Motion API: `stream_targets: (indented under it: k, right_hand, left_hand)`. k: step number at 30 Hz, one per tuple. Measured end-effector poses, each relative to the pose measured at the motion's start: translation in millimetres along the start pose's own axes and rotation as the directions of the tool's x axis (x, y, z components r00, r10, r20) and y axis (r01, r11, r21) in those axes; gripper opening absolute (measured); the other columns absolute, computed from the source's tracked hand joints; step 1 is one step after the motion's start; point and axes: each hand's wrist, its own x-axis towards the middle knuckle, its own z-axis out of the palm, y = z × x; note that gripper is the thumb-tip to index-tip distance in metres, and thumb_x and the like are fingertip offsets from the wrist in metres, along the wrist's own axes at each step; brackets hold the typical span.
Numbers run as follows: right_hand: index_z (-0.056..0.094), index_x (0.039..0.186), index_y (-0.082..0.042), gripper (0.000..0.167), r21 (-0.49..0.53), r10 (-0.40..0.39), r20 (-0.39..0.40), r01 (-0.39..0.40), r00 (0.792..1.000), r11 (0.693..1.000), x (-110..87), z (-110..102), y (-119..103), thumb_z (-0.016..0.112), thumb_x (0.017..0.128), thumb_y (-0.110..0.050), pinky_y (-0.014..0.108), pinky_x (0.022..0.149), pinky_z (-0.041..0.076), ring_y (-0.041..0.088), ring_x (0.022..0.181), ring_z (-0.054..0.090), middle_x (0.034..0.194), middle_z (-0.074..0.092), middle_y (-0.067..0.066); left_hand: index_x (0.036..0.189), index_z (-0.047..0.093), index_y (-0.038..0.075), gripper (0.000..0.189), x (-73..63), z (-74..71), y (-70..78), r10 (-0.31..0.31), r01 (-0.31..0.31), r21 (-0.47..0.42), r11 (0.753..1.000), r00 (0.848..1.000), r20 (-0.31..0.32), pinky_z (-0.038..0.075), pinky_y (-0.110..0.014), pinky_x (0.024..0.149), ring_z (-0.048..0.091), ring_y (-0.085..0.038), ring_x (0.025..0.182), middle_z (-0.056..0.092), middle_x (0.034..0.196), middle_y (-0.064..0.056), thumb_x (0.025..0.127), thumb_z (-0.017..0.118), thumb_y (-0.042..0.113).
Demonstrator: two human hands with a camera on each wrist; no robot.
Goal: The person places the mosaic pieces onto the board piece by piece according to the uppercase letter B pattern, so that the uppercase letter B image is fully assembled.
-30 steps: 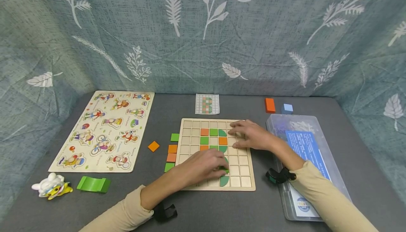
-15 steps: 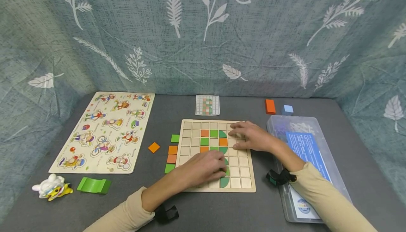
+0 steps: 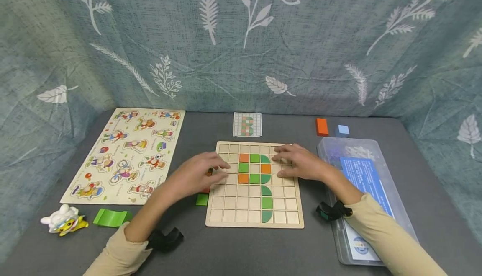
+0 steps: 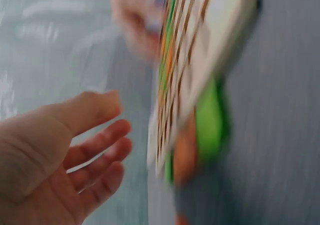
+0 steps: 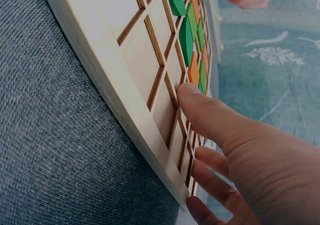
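Observation:
A wooden grid board [image 3: 235, 202] lies on the table with green, orange and dark green tiles set in some cells. One green square tile [image 3: 267, 202] lies between two dark green rounded tiles in the lower part of one column. My left hand [image 3: 193, 174] hovers over the board's left edge, fingers apart with nothing between them; the left wrist view shows this too. Beneath it are loose tiles, mostly hidden, with a green tile [image 3: 202, 199] showing. My right hand [image 3: 301, 162] rests on the board's upper right part, its thumb [image 5: 205, 105] on the grid.
A small printed pattern card [image 3: 247, 124] lies behind the board. To the right stand a plastic case [image 3: 380, 158], a red block [image 3: 321, 127] and a blue cube [image 3: 342, 131]. At left are a picture puzzle [image 3: 124, 154], a green arched block [image 3: 112, 217] and a toy figure [image 3: 64, 220].
My left hand has let go of the green square tile, now flat in its cell, and moved left and away to the loose tiles. My right hand has stayed in place.

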Motion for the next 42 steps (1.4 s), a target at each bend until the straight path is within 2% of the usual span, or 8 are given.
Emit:
stream_targets:
  k: [3,5,9,13,19,26,33,42]
  right_hand:
    - [0.063,0.127,-0.006,0.046,0.006,-0.005,0.002,0.005,1.0,1.0,0.7,0,-1,0.071,0.088,-0.029,0.059,0.107,0.034,0.042,0.132,0.044,0.143,0.049,0.021]
    - [0.063,0.127,-0.006,0.046,0.003,-0.004,0.003,0.004,1.0,1.0,1.0,0,-1,0.071,0.088,-0.029,0.059,0.106,0.035,0.042,0.131,0.044,0.143,0.049,0.021]
    - [0.063,0.127,-0.006,0.046,0.002,0.003,0.002,-0.003,1.0,1.0,0.3,0,0,0.071,0.088,-0.028,0.06,0.106,0.034,0.042,0.131,0.045,0.143,0.049,0.021]
    - [0.063,0.127,-0.006,0.046,0.007,0.011,0.003,-0.011,1.0,1.0,-1.4,0,0,0.071,0.088,-0.028,0.06,0.108,0.032,0.042,0.132,0.044,0.143,0.049,0.021]
    - [0.064,0.127,-0.006,0.046,0.01,0.014,-0.006,-0.014,1.0,1.0,-1.9,2,1,0.071,0.087,-0.028,0.059,0.106,0.035,0.042,0.13,0.045,0.143,0.049,0.021]
    - [0.063,0.127,-0.005,0.046,0.006,0.007,-0.006,-0.007,1.0,1.0,-0.4,2,2,0.071,0.087,-0.028,0.062,0.108,0.031,0.043,0.131,0.044,0.143,0.049,0.021]
    - [0.063,0.128,-0.005,0.047,0.01,0.01,0.01,-0.01,1.0,1.0,0.0,0,-1,0.071,0.088,-0.028,0.063,0.112,0.024,0.042,0.134,0.042,0.144,0.048,0.021]
    - [0.063,0.127,-0.006,0.046,0.001,0.013,-0.002,-0.013,1.0,1.0,-0.4,2,2,0.071,0.088,-0.029,0.06,0.104,0.036,0.043,0.13,0.044,0.143,0.049,0.021]
  left_hand:
    - [0.117,0.07,0.012,0.027,-13.7,-20.0,-29.9,-0.07,0.07,0.0,0.998,0.997,0.045,0.05,-0.042,0.086,0.062,-0.024,0.105,0.066,0.114,-0.006,0.092,0.067,0.022]
    - [0.119,0.069,0.012,0.03,-23.0,-31.5,-46.3,-0.085,0.085,0.005,0.996,0.991,0.099,0.05,-0.045,0.088,0.061,-0.027,0.107,0.064,0.116,-0.008,0.09,0.069,0.021]
    - [0.121,0.067,0.011,0.034,-36.2,-45.8,-69.5,-0.081,0.09,-0.038,0.995,0.975,0.206,0.05,-0.042,0.089,0.06,-0.026,0.109,0.063,0.118,-0.006,0.089,0.071,0.02]
    - [0.124,0.065,0.012,0.037,-40.6,-48.7,-82.4,-0.049,0.082,-0.115,0.99,0.963,0.264,0.049,-0.035,0.088,0.057,-0.023,0.111,0.061,0.123,-0.006,0.088,0.071,0.019]
    - [0.125,0.064,0.009,0.038,-41.2,-44.3,-91.5,-0.011,0.066,-0.196,0.978,0.963,0.271,0.045,-0.023,0.069,0.05,-0.011,0.084,0.056,0.125,-0.01,0.088,0.071,0.017]
    - [0.128,0.062,0.011,0.041,-39.9,-39.4,-96.3,0.013,0.025,-0.175,0.984,0.977,0.214,0.046,-0.026,0.079,0.056,-0.015,0.103,0.061,0.121,-0.006,0.088,0.071,0.018]
    - [0.124,0.065,0.011,0.038,-39.1,-35.1,-98.1,0.035,-0.005,-0.167,0.986,0.984,0.176,0.046,-0.025,0.077,0.059,-0.015,0.1,0.065,0.116,-0.003,0.087,0.072,0.017]
    - [0.117,0.07,0.015,0.032,-34.4,-32.6,-89.4,-0.019,0.028,-0.054,0.998,0.988,0.155,0.049,-0.031,0.081,0.059,-0.014,0.097,0.065,0.107,0.002,0.087,0.072,0.024]
